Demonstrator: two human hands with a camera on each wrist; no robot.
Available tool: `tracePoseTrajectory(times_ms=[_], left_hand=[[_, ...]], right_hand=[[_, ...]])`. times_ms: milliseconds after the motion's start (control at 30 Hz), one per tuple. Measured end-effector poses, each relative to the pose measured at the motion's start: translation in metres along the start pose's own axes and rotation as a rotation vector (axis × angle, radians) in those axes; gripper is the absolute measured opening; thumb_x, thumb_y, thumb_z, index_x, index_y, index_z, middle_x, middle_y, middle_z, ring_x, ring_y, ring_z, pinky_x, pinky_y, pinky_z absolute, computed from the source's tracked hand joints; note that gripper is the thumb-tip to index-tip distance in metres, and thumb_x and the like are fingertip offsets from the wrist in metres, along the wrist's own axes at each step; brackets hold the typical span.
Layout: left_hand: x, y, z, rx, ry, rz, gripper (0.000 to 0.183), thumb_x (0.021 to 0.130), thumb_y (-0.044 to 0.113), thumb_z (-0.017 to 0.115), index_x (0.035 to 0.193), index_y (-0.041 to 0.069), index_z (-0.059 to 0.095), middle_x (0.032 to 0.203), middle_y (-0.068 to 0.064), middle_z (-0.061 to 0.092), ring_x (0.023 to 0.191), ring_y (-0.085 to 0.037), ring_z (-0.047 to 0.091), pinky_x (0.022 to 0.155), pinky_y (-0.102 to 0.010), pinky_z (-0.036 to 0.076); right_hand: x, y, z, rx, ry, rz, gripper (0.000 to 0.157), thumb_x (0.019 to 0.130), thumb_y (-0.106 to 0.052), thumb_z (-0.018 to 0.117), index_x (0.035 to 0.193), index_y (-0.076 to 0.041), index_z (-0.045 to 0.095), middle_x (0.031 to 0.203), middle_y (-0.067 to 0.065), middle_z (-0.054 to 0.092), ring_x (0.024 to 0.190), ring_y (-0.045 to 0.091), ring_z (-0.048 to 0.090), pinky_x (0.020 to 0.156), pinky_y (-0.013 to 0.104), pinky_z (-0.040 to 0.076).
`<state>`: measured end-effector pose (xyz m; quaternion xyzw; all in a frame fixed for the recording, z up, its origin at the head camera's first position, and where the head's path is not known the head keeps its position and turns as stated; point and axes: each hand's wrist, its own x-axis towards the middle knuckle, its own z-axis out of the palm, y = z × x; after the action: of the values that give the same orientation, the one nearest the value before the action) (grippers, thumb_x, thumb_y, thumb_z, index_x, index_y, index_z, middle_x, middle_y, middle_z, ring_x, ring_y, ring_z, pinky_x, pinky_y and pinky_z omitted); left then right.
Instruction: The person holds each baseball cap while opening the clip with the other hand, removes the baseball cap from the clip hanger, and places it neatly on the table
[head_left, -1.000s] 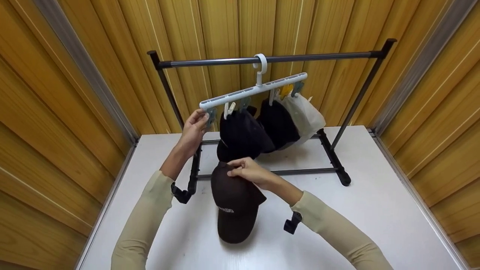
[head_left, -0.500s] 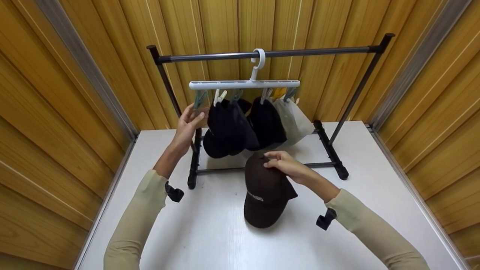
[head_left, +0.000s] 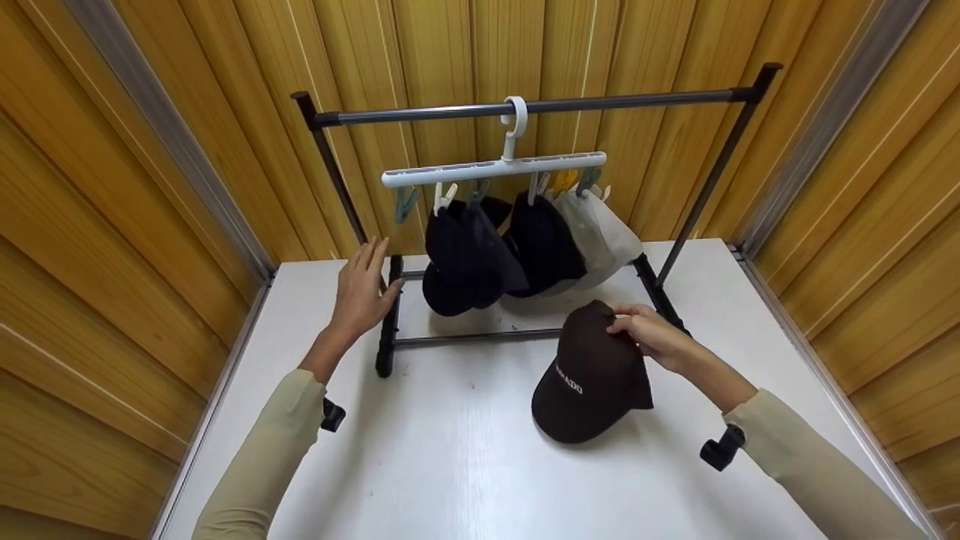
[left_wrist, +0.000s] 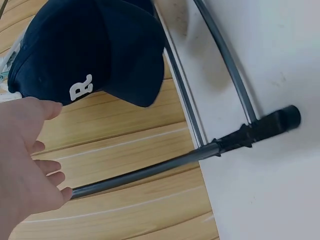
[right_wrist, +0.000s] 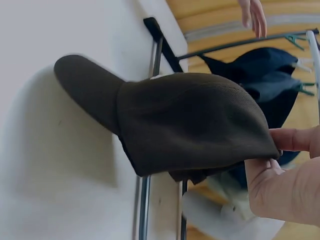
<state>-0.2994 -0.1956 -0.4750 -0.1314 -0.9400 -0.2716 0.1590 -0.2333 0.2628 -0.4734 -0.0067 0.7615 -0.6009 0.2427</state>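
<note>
My right hand (head_left: pixel 652 334) pinches a dark brown baseball cap (head_left: pixel 600 375) by the top of its crown, with light lettering on the front and the brim pointing down. In the right wrist view, thumb and fingers meet at the edge of the brown cap (right_wrist: pixel 195 120). My left hand (head_left: pixel 364 289) holds nothing; its fingers are extended beside the rack's left post, below a grey-green clip (head_left: pixel 405 205) with nothing in it. A dark navy cap (head_left: pixel 465 255) hangs clipped to the white hanger (head_left: pixel 495 169). It bears a white letter R in the left wrist view.
The hanger hooks over the top bar (head_left: pixel 622 103) of a black rack standing on a white tabletop (head_left: pixel 450 450). Another dark cap (head_left: pixel 544 244) and pale caps (head_left: pixel 607 232) hang to the right. Wood-patterned panels (head_left: pixel 435 52) enclose the back and sides.
My left hand has let go of the left clip and dropped lower, its fingers spreading. My right hand has carried the brown cap right, away from the hanger, which has swung from its tilt nearly level.
</note>
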Motion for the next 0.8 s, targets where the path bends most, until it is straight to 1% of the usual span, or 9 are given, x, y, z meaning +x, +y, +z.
tracePoseTrajectory(times_ms=[100, 200, 367, 433, 567, 700, 800], left_hand=[[-0.005, -0.004, -0.001, 0.03, -0.063, -0.01, 0.074, 0.097, 0.021, 0.07, 0.16, 0.006, 0.033, 0.165, -0.024, 0.03, 0.153, -0.045, 0.026, 0.123, -0.063, 0.021], [-0.011, -0.01, -0.003, 0.052, -0.097, -0.024, 0.073, 0.098, 0.022, 0.069, 0.16, 0.006, 0.032, 0.166, -0.024, 0.029, 0.153, -0.044, 0.025, 0.124, -0.062, 0.02], [-0.022, -0.021, -0.005, 0.077, -0.094, -0.044, 0.07, 0.098, 0.021, 0.069, 0.158, 0.005, 0.037, 0.164, -0.025, 0.031, 0.152, -0.045, 0.028, 0.123, -0.062, 0.022], [-0.027, -0.024, -0.004, 0.079, -0.091, -0.043, 0.068, 0.097, 0.02, 0.07, 0.156, 0.003, 0.039, 0.164, -0.026, 0.032, 0.151, -0.046, 0.029, 0.122, -0.063, 0.024], [-0.037, -0.031, -0.001, 0.086, -0.093, -0.028, 0.065, 0.096, 0.017, 0.07, 0.152, 0.001, 0.043, 0.161, -0.028, 0.034, 0.149, -0.047, 0.032, 0.12, -0.065, 0.027], [-0.045, -0.035, 0.003, 0.081, -0.092, -0.011, 0.063, 0.095, 0.016, 0.07, 0.151, 0.0, 0.045, 0.158, -0.03, 0.038, 0.147, -0.049, 0.034, 0.117, -0.066, 0.029], [-0.047, -0.035, 0.005, 0.058, -0.091, -0.014, 0.063, 0.095, 0.016, 0.07, 0.15, -0.001, 0.046, 0.158, -0.031, 0.038, 0.146, -0.05, 0.035, 0.117, -0.067, 0.03]], right_hand=[[-0.004, 0.009, -0.012, -0.01, 0.033, 0.028, 0.056, 0.097, -0.009, 0.052, 0.149, 0.007, 0.039, 0.112, -0.003, 0.064, 0.094, 0.009, 0.063, 0.084, 0.029, 0.054], [-0.006, 0.018, -0.024, -0.019, 0.068, 0.07, 0.057, 0.097, -0.009, 0.051, 0.149, 0.007, 0.036, 0.115, -0.001, 0.061, 0.094, 0.008, 0.063, 0.083, 0.028, 0.055], [-0.007, 0.033, -0.046, -0.019, 0.085, 0.089, 0.049, 0.099, -0.009, 0.049, 0.145, 0.007, 0.039, 0.112, -0.003, 0.058, 0.093, 0.006, 0.061, 0.082, 0.027, 0.054], [-0.008, 0.039, -0.054, -0.006, 0.088, 0.089, 0.05, 0.1, -0.007, 0.047, 0.146, 0.009, 0.039, 0.11, -0.005, 0.059, 0.091, 0.006, 0.062, 0.08, 0.025, 0.055], [-0.012, 0.052, -0.069, -0.014, 0.102, 0.088, 0.056, 0.1, -0.006, 0.045, 0.152, 0.012, 0.031, 0.107, -0.008, 0.06, 0.089, 0.003, 0.063, 0.079, 0.023, 0.056], [-0.018, 0.063, -0.081, -0.055, 0.125, 0.103, 0.055, 0.102, -0.01, 0.045, 0.149, 0.014, 0.03, 0.099, -0.012, 0.064, 0.086, 0.001, 0.065, 0.078, 0.023, 0.057], [-0.023, 0.068, -0.091, -0.033, 0.107, 0.126, 0.057, 0.105, -0.015, 0.046, 0.151, 0.014, 0.028, 0.097, -0.014, 0.065, 0.088, 0.002, 0.066, 0.08, 0.024, 0.058]])
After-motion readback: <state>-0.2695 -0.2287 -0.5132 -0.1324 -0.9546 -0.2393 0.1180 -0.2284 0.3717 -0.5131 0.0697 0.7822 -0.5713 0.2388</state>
